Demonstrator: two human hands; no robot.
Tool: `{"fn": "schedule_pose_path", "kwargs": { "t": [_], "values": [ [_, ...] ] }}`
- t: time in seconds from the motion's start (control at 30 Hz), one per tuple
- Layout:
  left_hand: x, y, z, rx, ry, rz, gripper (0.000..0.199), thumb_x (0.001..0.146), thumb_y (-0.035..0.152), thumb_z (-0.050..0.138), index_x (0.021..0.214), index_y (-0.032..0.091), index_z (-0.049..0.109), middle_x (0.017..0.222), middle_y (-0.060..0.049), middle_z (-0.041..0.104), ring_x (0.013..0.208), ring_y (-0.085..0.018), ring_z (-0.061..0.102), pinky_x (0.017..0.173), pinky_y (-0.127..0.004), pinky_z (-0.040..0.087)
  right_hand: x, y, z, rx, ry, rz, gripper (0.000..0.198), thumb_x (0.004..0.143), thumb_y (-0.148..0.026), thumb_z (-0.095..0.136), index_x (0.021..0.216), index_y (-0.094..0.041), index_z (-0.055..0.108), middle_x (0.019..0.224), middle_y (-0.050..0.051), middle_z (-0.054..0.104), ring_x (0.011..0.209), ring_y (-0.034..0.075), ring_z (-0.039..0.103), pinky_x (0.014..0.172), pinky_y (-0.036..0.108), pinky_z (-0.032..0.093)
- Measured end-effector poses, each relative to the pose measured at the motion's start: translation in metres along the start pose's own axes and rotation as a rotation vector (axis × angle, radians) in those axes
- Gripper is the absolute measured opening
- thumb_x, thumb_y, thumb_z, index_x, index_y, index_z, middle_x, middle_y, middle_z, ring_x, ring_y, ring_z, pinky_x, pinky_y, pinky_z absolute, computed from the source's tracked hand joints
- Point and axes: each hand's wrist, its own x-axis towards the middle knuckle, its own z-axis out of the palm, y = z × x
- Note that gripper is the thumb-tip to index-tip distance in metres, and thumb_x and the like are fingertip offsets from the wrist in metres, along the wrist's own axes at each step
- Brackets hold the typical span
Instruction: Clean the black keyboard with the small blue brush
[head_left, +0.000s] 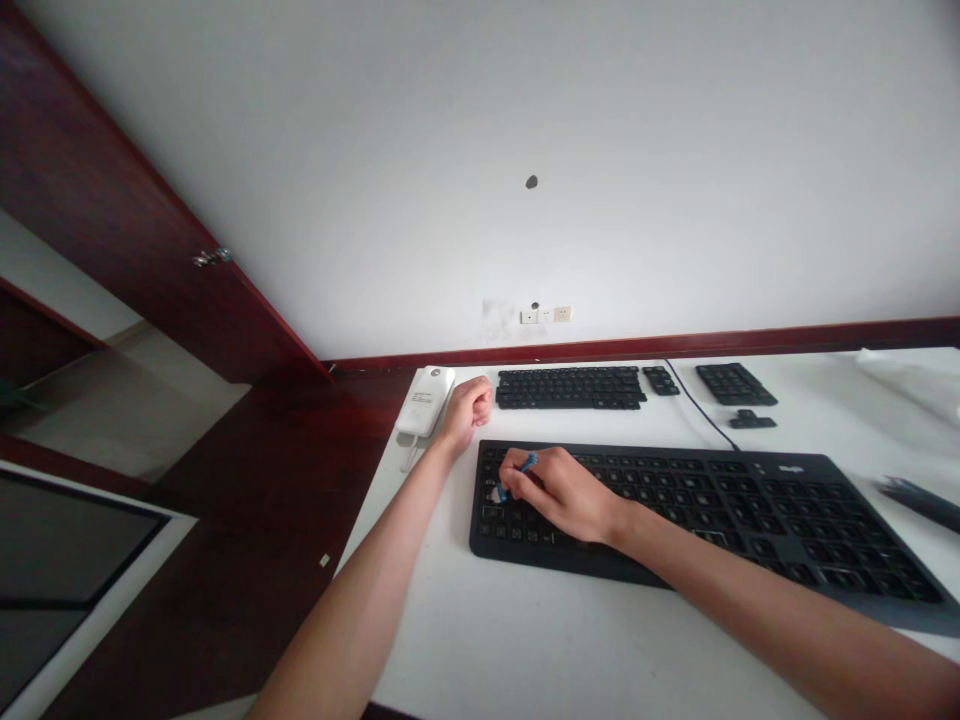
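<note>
The right hand (pixel 564 492) pinches a blue tool (pixel 520 470) over the near keyboard's (pixel 750 510) left keys, while the left hand (pixel 466 410), a loose empty fist, rests at its 11 o'clock.

I can read no text here. The near black keyboard (pixel 712 510) carries a small pale logo at its far right edge, too blurred to make out. The white device (pixel 425 400) at far left bears grey print, also illegible.
</note>
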Motion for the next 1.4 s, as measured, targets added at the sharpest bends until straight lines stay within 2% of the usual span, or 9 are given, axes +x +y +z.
{"fn": "schedule_pose_path", "kwargs": {
  "t": [0.2, 0.57, 1.17, 1.4],
  "values": [
    [-0.0003, 0.0004, 0.0005, 0.012, -0.010, 0.012, 0.036, 0.084, 0.037, 0.066, 0.066, 0.020, 0.041, 0.050, 0.011, 0.022, 0.043, -0.005, 0.017, 0.043, -0.020, 0.015, -0.0001, 0.0013, 0.0014, 0.028, -0.002, 0.016, 0.030, 0.109, -0.029, 0.041, 0.089, -0.020, 0.063, 0.083, 0.002, 0.069, 0.072, 0.015, 0.062, 0.071, 0.027, 0.048],
    [-0.0013, 0.0024, 0.0029, 0.029, -0.007, 0.012, 0.036, 0.084, 0.039, 0.065, 0.066, 0.020, 0.041, 0.049, 0.011, 0.023, 0.043, -0.005, 0.017, 0.043, -0.020, 0.016, 0.0018, 0.0009, 0.0006, 0.051, -0.016, 0.065, 0.036, 0.111, -0.033, 0.038, 0.086, -0.020, 0.060, 0.078, 0.002, 0.068, 0.070, 0.016, 0.063, 0.073, 0.029, 0.048],
    [0.0003, -0.0006, 0.0002, 0.038, -0.024, 0.030, 0.034, 0.086, 0.036, 0.063, 0.066, 0.020, 0.041, 0.050, 0.010, 0.023, 0.043, -0.005, 0.017, 0.044, -0.022, 0.014, 0.0004, 0.0031, 0.0018, 0.067, -0.017, 0.061, 0.035, 0.111, -0.034, 0.038, 0.088, -0.020, 0.061, 0.078, 0.002, 0.068, 0.070, 0.016, 0.063, 0.073, 0.029, 0.047],
    [-0.0001, 0.0000, 0.0013, 0.031, -0.026, 0.030, 0.035, 0.085, 0.036, 0.065, 0.066, 0.020, 0.041, 0.050, 0.011, 0.023, 0.043, -0.005, 0.018, 0.044, -0.022, 0.015, -0.0001, 0.0011, -0.0005, 0.077, 0.020, 0.007, 0.036, 0.112, -0.032, 0.037, 0.092, -0.019, 0.063, 0.088, 0.004, 0.069, 0.079, 0.017, 0.062, 0.079, 0.029, 0.047]
  ]
}}
